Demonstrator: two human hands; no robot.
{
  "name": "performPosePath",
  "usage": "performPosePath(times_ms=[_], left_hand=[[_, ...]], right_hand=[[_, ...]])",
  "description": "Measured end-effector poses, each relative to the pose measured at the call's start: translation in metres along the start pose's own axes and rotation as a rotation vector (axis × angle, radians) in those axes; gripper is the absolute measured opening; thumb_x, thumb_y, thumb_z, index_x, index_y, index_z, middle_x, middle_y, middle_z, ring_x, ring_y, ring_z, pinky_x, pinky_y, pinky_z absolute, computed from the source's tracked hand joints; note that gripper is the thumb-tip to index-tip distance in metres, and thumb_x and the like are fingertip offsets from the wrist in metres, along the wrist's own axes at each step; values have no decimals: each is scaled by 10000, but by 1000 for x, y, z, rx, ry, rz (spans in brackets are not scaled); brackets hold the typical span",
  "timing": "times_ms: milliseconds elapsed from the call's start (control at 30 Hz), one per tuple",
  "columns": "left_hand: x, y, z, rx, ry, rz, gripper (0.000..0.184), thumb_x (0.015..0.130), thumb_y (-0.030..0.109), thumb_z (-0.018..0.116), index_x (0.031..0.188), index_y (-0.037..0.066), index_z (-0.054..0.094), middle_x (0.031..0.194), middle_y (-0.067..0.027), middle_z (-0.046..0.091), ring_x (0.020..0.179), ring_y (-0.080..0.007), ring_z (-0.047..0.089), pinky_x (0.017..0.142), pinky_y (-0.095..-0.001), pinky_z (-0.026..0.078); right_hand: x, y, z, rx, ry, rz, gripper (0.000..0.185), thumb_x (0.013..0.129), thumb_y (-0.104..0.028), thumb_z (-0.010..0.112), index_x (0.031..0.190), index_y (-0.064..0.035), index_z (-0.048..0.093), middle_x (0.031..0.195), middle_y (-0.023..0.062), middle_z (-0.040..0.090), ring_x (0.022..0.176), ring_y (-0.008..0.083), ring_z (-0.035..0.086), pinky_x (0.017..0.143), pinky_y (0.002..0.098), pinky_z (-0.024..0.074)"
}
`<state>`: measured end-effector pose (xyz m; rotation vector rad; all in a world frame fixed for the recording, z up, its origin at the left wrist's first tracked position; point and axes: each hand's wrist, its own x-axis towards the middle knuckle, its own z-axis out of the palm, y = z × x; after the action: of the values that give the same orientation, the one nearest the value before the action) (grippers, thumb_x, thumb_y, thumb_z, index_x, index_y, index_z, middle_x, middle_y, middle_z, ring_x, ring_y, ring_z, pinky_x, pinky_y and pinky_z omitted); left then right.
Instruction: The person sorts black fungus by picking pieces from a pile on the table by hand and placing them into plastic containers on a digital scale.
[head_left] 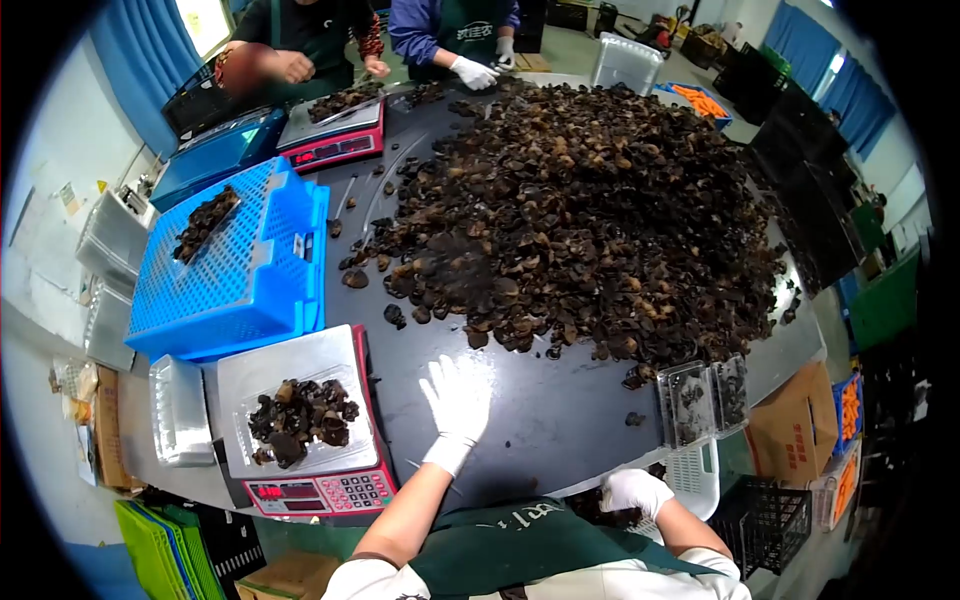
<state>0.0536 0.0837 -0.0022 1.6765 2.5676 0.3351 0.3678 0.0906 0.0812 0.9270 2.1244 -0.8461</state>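
Observation:
My left hand (455,400), in a white glove, lies flat on the dark table with its fingers spread and nothing in it. To its left, a clear plastic tray of dark wood ear mushrooms (300,420) rests on a scale (325,494) with a red body. A large heap of wood ear mushrooms (590,220) covers the table beyond my hand. Low at the table's front edge, my gloved right hand (637,492) is closed beside a white basket (692,482). Dark pieces show by its fingers, but what it grips is hidden.
A blue crate (225,265) with a filled tray on top stands at left. Empty clear trays (180,410) stack by the scale; two more trays (688,405) sit at the right edge. Across the table, two people (460,40) work near a second scale (330,150).

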Motion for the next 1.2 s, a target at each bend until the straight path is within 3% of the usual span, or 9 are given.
performPosePath(times_ms=[200,300,333,433,533,733,867,1100,1200], left_hand=[[-75,101,-16,-411,-578,1252,479,789,251,580,1226,61,530,1204,-135,495,1089,-289,442,970,-393,369],[-94,100,-9,-1530,-1494,376,323,948,180,531,1212,1,582,1234,-84,584,1157,-189,512,1016,-309,369],[-94,90,18,-1498,-1601,584,317,956,171,522,1206,-15,578,1241,-73,592,1171,-182,519,1015,-301,375],[-53,62,-29,-1129,-421,699,287,892,99,526,1159,35,607,1144,-130,619,1118,-303,557,996,-361,406],[-38,34,-38,-235,-214,638,551,861,303,572,1352,94,433,1390,-161,413,1295,-354,364,1055,-535,279],[-77,34,-1,-111,-384,1205,587,885,399,535,1384,120,399,1443,-132,361,1332,-328,335,1070,-541,263],[-75,29,13,-216,-443,1247,518,910,396,500,1351,128,456,1447,-123,367,1338,-296,339,1079,-502,277],[-63,29,-10,-698,59,702,356,682,58,641,1038,71,650,1085,-180,561,999,-368,547,876,-463,449],[-48,11,-17,-544,199,439,466,689,106,685,1143,56,593,1207,-218,492,1118,-395,481,950,-468,404]], right_hand=[[-1,10,-24,172,426,34,284,788,-316,587,882,-72,697,836,165,658,805,329,631,733,411,500],[17,7,-58,94,626,-63,263,825,-309,582,929,-92,688,869,106,664,842,292,618,770,405,474],[19,4,-70,102,675,-72,263,820,-310,589,934,-94,687,890,110,660,853,298,605,769,406,473],[41,9,-102,173,806,-179,254,795,-295,612,935,-97,686,890,120,651,858,309,591,787,404,468],[67,21,-149,152,935,-230,238,771,-252,630,943,-94,672,943,116,624,906,324,564,805,410,458],[190,80,-202,178,1609,81,430,770,-320,652,1133,-95,599,1150,175,571,1032,352,532,932,426,407],[188,19,-210,229,1205,248,512,771,-422,545,1135,-66,595,1188,163,500,1127,333,465,947,518,334],[152,-37,-132,76,1118,-193,374,707,-377,636,979,-124,677,1120,129,511,1028,307,444,844,428,371],[124,-47,-96,52,1050,-420,340,730,-365,648,973,-131,690,1059,65,584,970,257,529,840,401,376]])
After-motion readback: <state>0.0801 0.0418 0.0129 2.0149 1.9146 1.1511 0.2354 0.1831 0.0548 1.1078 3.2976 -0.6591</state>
